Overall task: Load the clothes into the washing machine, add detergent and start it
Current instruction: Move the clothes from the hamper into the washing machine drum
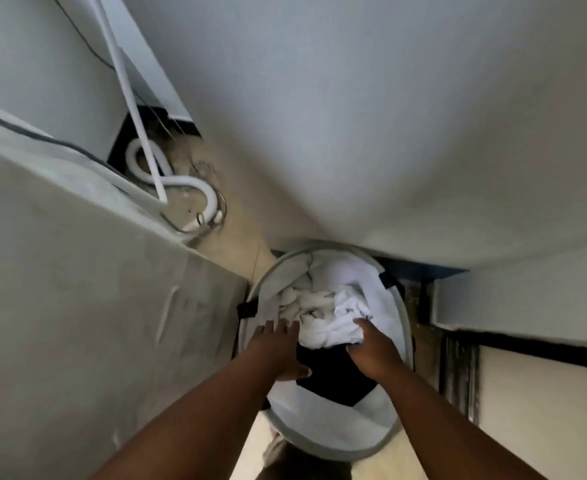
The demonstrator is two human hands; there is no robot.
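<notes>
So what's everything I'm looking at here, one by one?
Laundry basket: one, white with a grey rim and black handles, on the floor against the wall.
White clothes: a bundle, count unclear, on top in the basket.
Dark garment: one, black, under the white clothes at the near side.
Appliance in a grey cover: one, left of the basket; probably the washing machine.
Hose: one, white, coiled on the floor behind the appliance.
Pipe: one, white, running down to the floor.
Left hand: fingers spread, on the clothes at the basket's left.
Right hand: grip closing on the white clothes.
</notes>
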